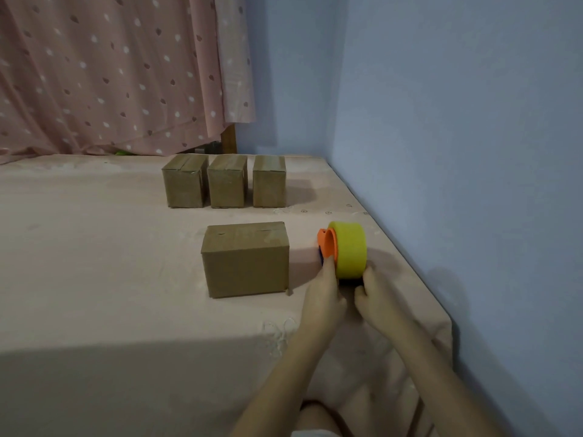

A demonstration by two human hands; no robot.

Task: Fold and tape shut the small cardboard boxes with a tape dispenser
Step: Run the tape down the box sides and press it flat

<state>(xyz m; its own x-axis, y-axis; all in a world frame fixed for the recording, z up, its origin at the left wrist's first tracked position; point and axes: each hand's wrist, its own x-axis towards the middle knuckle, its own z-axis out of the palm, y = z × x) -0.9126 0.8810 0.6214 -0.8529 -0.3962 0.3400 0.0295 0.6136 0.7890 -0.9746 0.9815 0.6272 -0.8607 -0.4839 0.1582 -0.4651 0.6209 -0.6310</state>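
Both hands (350, 294) hold the tape dispenser (345, 250) on a pink-sheeted bed (94, 247) beside blue walls (457, 121).

From my remote feed I logged: left hand (321, 298), bare, no ring or watch; right hand (378, 298), bare likewise. Both forearms were uncovered to the frame's lower edge, with no sleeves in view. A strip of pale garment showed at the bottom, too cropped to identify.
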